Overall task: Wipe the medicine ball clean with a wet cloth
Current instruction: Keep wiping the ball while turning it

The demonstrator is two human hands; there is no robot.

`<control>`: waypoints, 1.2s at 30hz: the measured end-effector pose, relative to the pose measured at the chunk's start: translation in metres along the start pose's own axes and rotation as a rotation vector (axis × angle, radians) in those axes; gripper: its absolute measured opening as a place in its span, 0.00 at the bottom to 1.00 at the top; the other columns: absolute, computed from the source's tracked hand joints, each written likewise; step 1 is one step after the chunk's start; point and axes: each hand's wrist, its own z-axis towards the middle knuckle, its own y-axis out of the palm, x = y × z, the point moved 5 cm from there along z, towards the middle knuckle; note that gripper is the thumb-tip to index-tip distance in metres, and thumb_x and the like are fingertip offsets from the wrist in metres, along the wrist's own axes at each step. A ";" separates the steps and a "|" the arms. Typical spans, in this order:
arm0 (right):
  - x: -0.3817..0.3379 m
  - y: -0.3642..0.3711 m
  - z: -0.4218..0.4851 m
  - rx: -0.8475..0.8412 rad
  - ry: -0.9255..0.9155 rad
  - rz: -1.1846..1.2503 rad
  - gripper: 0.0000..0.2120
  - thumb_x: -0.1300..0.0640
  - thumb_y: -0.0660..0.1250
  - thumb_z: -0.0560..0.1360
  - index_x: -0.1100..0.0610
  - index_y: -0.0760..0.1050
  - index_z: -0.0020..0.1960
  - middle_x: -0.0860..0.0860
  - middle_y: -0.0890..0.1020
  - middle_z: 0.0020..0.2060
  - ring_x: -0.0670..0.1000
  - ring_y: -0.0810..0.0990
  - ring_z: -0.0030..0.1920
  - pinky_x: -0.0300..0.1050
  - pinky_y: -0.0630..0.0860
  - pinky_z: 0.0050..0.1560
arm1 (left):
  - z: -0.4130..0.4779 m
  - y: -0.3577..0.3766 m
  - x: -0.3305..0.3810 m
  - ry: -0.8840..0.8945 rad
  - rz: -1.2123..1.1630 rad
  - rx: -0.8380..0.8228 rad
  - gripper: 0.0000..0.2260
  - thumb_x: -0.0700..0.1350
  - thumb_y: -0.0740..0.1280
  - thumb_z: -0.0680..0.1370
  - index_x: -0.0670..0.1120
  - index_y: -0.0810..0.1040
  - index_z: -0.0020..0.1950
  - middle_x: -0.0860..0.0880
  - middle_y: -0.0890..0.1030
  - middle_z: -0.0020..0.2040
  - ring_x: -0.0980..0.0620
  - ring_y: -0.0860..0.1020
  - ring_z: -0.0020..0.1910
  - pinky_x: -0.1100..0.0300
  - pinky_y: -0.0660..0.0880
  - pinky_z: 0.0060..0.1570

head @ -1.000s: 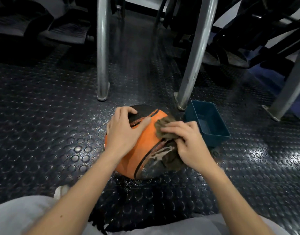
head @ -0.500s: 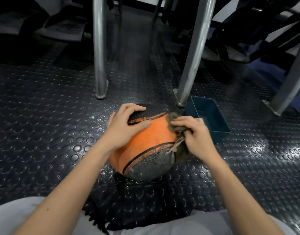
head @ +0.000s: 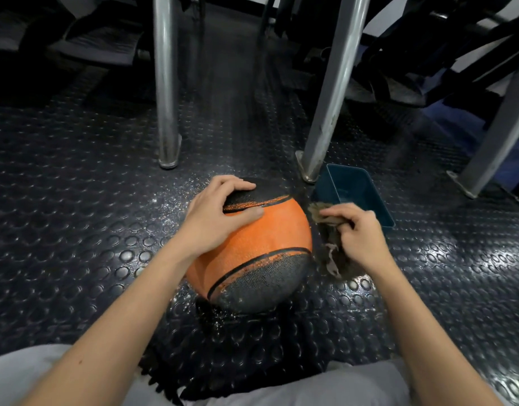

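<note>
Studded dark rubber floor (head: 76,230) carries the medicine ball (head: 270,232) in front of your knees. Your left hand (head: 214,218) grips its top, fingers bent over the black cap and thumb on the orange band. Your right hand (head: 359,232) pinches the brown cloth (head: 330,256) just beside the ball's right side. Close behind stand a blue tub (head: 380,200) and a metal leg (head: 331,92). Wider floor spreads to the left.

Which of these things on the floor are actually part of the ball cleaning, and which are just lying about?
In the job: orange-and-black textured medicine ball, held by the left hand; ragged brown cloth, pinched in the right hand; dark teal rectangular plastic tub, probably for rinsing.
Just there: silver metal frame legs; black studded rubber floor; dark gym machines behind.
</note>
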 end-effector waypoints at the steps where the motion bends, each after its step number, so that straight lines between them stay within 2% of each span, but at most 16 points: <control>1: -0.012 -0.007 0.003 0.047 -0.016 0.039 0.31 0.78 0.57 0.68 0.42 0.78 0.46 0.35 0.77 0.47 0.45 0.76 0.56 0.47 0.68 0.65 | 0.001 -0.001 0.000 0.004 -0.009 0.006 0.21 0.71 0.63 0.61 0.70 0.71 0.51 0.72 0.66 0.55 0.60 0.68 0.62 0.47 0.64 0.68; 3: -0.051 -0.010 0.001 0.064 -0.151 0.130 0.26 0.74 0.58 0.68 0.44 0.78 0.49 0.35 0.77 0.49 0.38 0.75 0.55 0.36 0.65 0.62 | 0.001 -0.002 -0.001 0.004 -0.034 0.012 0.21 0.70 0.64 0.60 0.69 0.71 0.51 0.72 0.66 0.54 0.61 0.68 0.61 0.50 0.64 0.68; 5: -0.076 -0.002 -0.009 0.002 -0.289 0.144 0.27 0.74 0.57 0.67 0.44 0.78 0.50 0.35 0.77 0.51 0.45 0.74 0.56 0.33 0.63 0.59 | 0.000 -0.003 -0.001 0.010 -0.040 0.018 0.21 0.70 0.64 0.60 0.68 0.71 0.51 0.71 0.66 0.54 0.62 0.68 0.60 0.51 0.64 0.68; 7: -0.060 0.019 -0.015 -0.087 -0.264 0.093 0.30 0.78 0.56 0.66 0.45 0.78 0.49 0.36 0.77 0.51 0.51 0.73 0.54 0.28 0.61 0.56 | 0.000 -0.003 -0.001 0.005 -0.048 0.020 0.21 0.70 0.65 0.60 0.69 0.71 0.51 0.71 0.66 0.54 0.62 0.68 0.61 0.51 0.63 0.68; 9: -0.024 0.027 -0.013 -0.070 -0.122 0.052 0.32 0.80 0.55 0.65 0.44 0.78 0.46 0.37 0.78 0.48 0.54 0.74 0.53 0.29 0.61 0.58 | 0.000 -0.003 -0.001 -0.001 -0.036 0.004 0.20 0.70 0.64 0.60 0.70 0.71 0.51 0.71 0.66 0.55 0.59 0.68 0.62 0.49 0.63 0.68; 12: -0.010 0.015 -0.006 0.044 -0.003 0.006 0.31 0.80 0.55 0.67 0.44 0.78 0.46 0.43 0.80 0.47 0.59 0.75 0.53 0.45 0.69 0.62 | -0.001 0.000 -0.001 -0.001 -0.011 -0.005 0.20 0.71 0.64 0.61 0.71 0.71 0.50 0.72 0.65 0.55 0.58 0.68 0.63 0.47 0.63 0.68; 15: -0.056 0.009 -0.012 0.058 -0.168 0.070 0.27 0.76 0.57 0.69 0.46 0.78 0.49 0.39 0.79 0.51 0.51 0.72 0.53 0.30 0.63 0.57 | 0.000 -0.002 -0.003 0.008 -0.036 0.016 0.21 0.70 0.65 0.60 0.69 0.72 0.51 0.71 0.66 0.55 0.59 0.68 0.62 0.48 0.64 0.68; 18: -0.070 0.020 -0.019 -0.056 -0.288 0.103 0.26 0.73 0.56 0.68 0.45 0.78 0.50 0.35 0.77 0.51 0.51 0.72 0.53 0.27 0.61 0.55 | 0.000 -0.002 -0.002 0.016 -0.041 0.025 0.21 0.70 0.65 0.60 0.69 0.71 0.51 0.68 0.67 0.55 0.59 0.69 0.62 0.49 0.64 0.68; 20: -0.033 0.028 -0.015 -0.073 -0.125 0.083 0.29 0.77 0.55 0.68 0.45 0.78 0.48 0.36 0.77 0.50 0.53 0.73 0.54 0.29 0.63 0.58 | -0.001 0.000 -0.002 0.013 -0.005 0.035 0.20 0.70 0.64 0.61 0.70 0.70 0.51 0.69 0.67 0.55 0.60 0.68 0.62 0.48 0.63 0.68; 23: -0.004 0.017 -0.008 0.023 0.038 0.015 0.30 0.79 0.56 0.67 0.45 0.78 0.46 0.42 0.79 0.47 0.55 0.76 0.55 0.52 0.69 0.63 | -0.004 0.004 0.002 0.025 0.065 0.071 0.18 0.71 0.61 0.62 0.72 0.68 0.51 0.72 0.66 0.55 0.61 0.67 0.61 0.46 0.61 0.68; 24: -0.010 0.011 -0.006 0.068 0.029 0.016 0.30 0.79 0.56 0.67 0.45 0.78 0.47 0.42 0.79 0.48 0.55 0.76 0.55 0.53 0.70 0.62 | -0.005 0.005 0.004 0.031 0.075 0.075 0.18 0.71 0.60 0.62 0.72 0.68 0.50 0.72 0.65 0.55 0.61 0.67 0.61 0.46 0.60 0.69; 27: -0.056 0.009 -0.007 0.039 -0.191 0.062 0.27 0.76 0.58 0.68 0.47 0.80 0.50 0.37 0.78 0.50 0.49 0.73 0.54 0.34 0.64 0.59 | -0.004 0.005 0.004 0.023 0.074 0.079 0.19 0.72 0.60 0.62 0.72 0.68 0.51 0.71 0.65 0.54 0.62 0.67 0.60 0.47 0.61 0.69; 29: -0.067 0.018 -0.013 -0.042 -0.247 0.080 0.27 0.76 0.57 0.68 0.48 0.80 0.50 0.39 0.78 0.51 0.50 0.74 0.55 0.27 0.61 0.56 | -0.003 0.005 0.003 0.024 0.058 0.079 0.18 0.72 0.61 0.62 0.72 0.68 0.50 0.71 0.66 0.54 0.60 0.68 0.61 0.46 0.62 0.68; 31: -0.037 0.025 -0.010 -0.049 -0.144 0.068 0.28 0.78 0.56 0.67 0.49 0.80 0.49 0.41 0.79 0.50 0.51 0.75 0.53 0.28 0.62 0.58 | -0.002 0.006 0.003 0.025 0.058 0.071 0.18 0.71 0.61 0.62 0.72 0.68 0.50 0.70 0.66 0.54 0.60 0.68 0.62 0.46 0.61 0.69; 34: 0.007 0.023 -0.002 -0.083 0.085 -0.029 0.26 0.78 0.55 0.68 0.52 0.80 0.46 0.46 0.80 0.45 0.50 0.79 0.51 0.45 0.70 0.63 | -0.004 0.007 0.006 0.031 0.105 0.067 0.19 0.71 0.61 0.63 0.71 0.68 0.52 0.71 0.64 0.54 0.63 0.65 0.61 0.51 0.56 0.70; 36: 0.008 0.015 0.005 -0.079 0.167 0.024 0.24 0.77 0.55 0.70 0.53 0.80 0.48 0.48 0.80 0.47 0.49 0.79 0.53 0.33 0.72 0.59 | -0.006 0.008 0.007 0.035 0.125 0.075 0.19 0.69 0.63 0.66 0.69 0.68 0.55 0.70 0.64 0.54 0.64 0.63 0.60 0.55 0.53 0.69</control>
